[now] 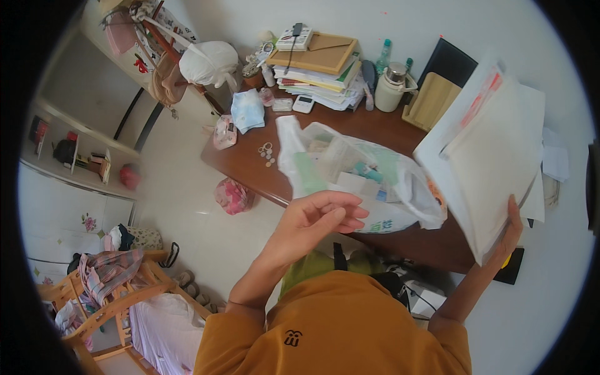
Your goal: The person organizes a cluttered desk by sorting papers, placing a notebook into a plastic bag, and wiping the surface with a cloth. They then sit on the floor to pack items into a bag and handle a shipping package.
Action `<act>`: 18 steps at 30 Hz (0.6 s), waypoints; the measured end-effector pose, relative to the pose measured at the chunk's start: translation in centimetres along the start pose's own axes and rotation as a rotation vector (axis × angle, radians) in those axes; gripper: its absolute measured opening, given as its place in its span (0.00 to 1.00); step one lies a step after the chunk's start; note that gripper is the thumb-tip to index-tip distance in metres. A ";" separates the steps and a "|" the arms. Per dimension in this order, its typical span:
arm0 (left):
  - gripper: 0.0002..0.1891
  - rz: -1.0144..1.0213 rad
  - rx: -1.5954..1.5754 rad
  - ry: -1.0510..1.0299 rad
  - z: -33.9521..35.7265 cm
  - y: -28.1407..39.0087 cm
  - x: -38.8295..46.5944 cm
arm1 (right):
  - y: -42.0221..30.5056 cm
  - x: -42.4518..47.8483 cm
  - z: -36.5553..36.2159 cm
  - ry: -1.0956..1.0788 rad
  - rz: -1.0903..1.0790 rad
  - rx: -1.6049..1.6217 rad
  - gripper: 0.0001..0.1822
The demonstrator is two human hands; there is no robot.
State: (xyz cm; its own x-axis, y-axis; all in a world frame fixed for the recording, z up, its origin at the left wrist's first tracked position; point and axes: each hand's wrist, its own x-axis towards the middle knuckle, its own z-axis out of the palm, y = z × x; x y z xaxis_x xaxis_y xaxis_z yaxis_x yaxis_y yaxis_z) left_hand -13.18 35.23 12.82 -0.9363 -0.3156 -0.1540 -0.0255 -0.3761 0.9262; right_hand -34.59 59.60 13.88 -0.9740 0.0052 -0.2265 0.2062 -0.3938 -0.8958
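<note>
My right hand [511, 229] grips the lower right edge of a stack of large papers or folders [492, 159], raised and tilted over the desk's right end; part of the stack is blurred. My left hand [323, 215] holds nothing, its fingers loosely curled and apart, just in front of a white plastic carrier bag [300, 176]. The bag lies with its mouth spread on the brown desk [248, 164]. Inside it are small boxes, clear packaging and a teal item [369, 172].
At the back stand a pile of papers and books [318, 89], a cork board [328, 51], a cream vacuum flask [391, 89] and a wooden stand [431, 101]. Coins [268, 158] and a blue-white packet [247, 110] lie left. A pink bag [233, 196] is below the desk's left edge.
</note>
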 end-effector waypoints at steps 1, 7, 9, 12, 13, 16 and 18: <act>0.15 -0.001 -0.001 0.004 -1.8 0.6 -1.0 | -0.1 -0.9 1.2 0.005 -0.023 0.033 0.27; 0.14 0.045 -0.022 0.229 -13.9 1.8 -7.1 | 2.0 -3.0 7.0 -0.172 -0.253 -0.142 0.23; 0.13 0.024 -0.024 0.296 -17.3 1.7 -8.3 | 3.3 -3.8 10.7 -0.143 -0.235 -0.073 0.21; 0.13 0.007 -0.088 0.313 -20.4 1.8 -8.9 | 4.5 -3.3 17.0 -0.110 -0.073 0.060 0.18; 0.13 0.003 -0.104 0.317 -21.2 1.7 -9.0 | 5.3 -2.4 18.6 -0.124 -0.021 0.100 0.16; 0.13 0.007 -0.124 0.301 -22.3 1.4 -8.2 | 7.3 -1.3 24.0 -0.173 0.220 0.318 0.16; 0.12 -0.028 -0.151 0.279 -22.9 1.0 -7.1 | 8.6 0.4 26.6 -0.202 0.308 0.411 0.18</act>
State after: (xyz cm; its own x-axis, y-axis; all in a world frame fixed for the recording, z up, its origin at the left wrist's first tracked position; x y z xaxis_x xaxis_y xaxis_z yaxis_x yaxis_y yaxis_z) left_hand 1.41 17.16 6.99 -0.8032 -0.5223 -0.2867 0.0217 -0.5066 0.8619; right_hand -35.71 31.80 16.22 -0.8814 -0.3276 -0.3404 0.4704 -0.6756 -0.5677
